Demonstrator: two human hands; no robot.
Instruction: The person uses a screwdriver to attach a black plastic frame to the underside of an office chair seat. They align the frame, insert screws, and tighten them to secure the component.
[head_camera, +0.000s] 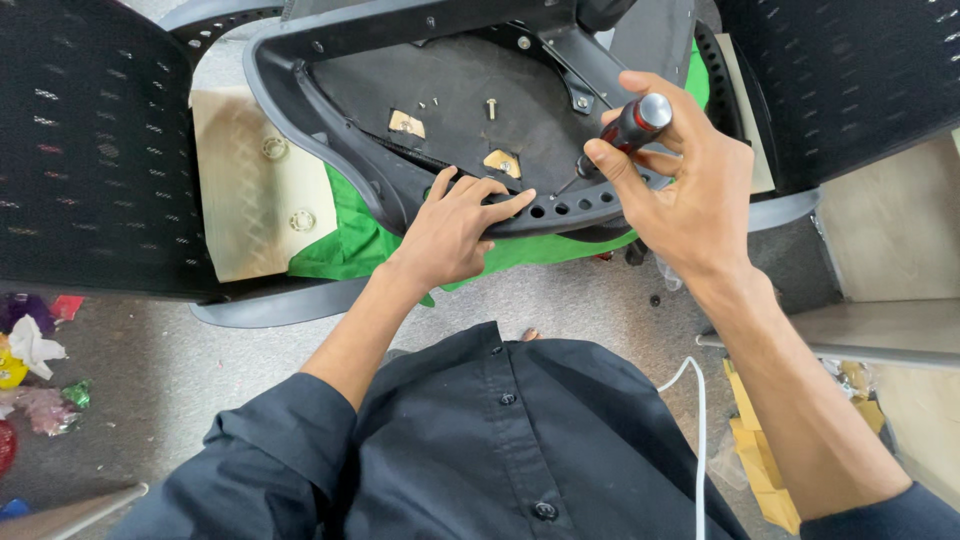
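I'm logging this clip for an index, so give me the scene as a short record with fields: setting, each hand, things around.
setting: upturned chair seat on a green cloth, grey floor
left hand: pressed flat on the seat's perforated rim, holding nothing
right hand: grip closed around a screwdriver with a red and black handle, tip down at the rim
loose parts: a screw lying on the seat underside
nearby: mesh chair back at left, white cable, coloured wrappers on the floor
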